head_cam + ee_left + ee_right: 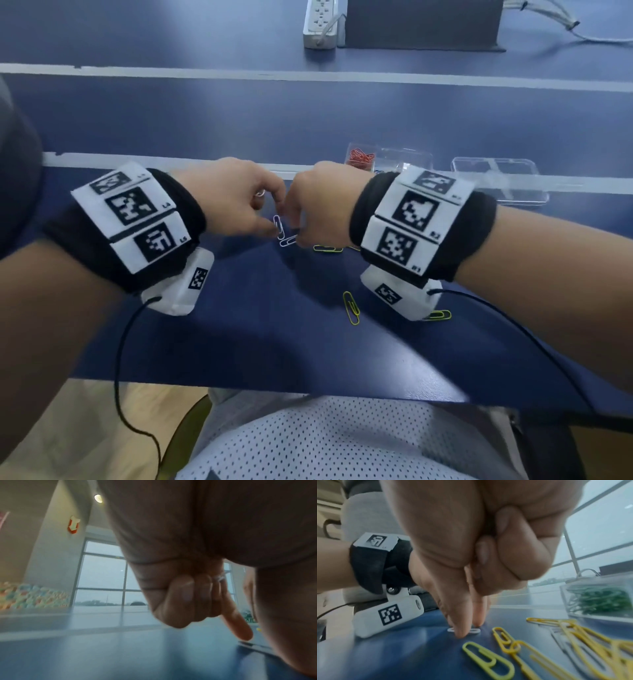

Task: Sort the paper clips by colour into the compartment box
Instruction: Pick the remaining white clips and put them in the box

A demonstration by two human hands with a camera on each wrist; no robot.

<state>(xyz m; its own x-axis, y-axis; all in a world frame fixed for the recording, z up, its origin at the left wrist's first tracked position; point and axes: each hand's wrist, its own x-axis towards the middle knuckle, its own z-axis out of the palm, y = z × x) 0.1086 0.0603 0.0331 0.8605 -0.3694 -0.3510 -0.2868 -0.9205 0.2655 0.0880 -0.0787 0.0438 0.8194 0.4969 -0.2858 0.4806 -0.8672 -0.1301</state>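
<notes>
My two hands meet at the middle of the blue table. The left hand (265, 214) has its fingers curled around white clips (221, 577), its forefinger (240, 627) stretched down to the table. Its thumb touches a white paper clip (279, 226) lying there. My right hand (297, 234) pinches a second white clip (287, 241) against the table with thumb and forefinger (459, 631), the other fingers curled. Yellow clips (351, 307) lie loose nearer to me. The clear compartment box (407, 161) stands behind the right hand, with red clips (359, 159) and green clips (599, 600) in separate compartments.
A clear plastic lid or second tray (496, 178) lies right of the box. Several yellow clips (573, 635) and white ones (563, 641) are piled under my right wrist. A power strip (320, 24) and a dark box (421, 24) stand far back.
</notes>
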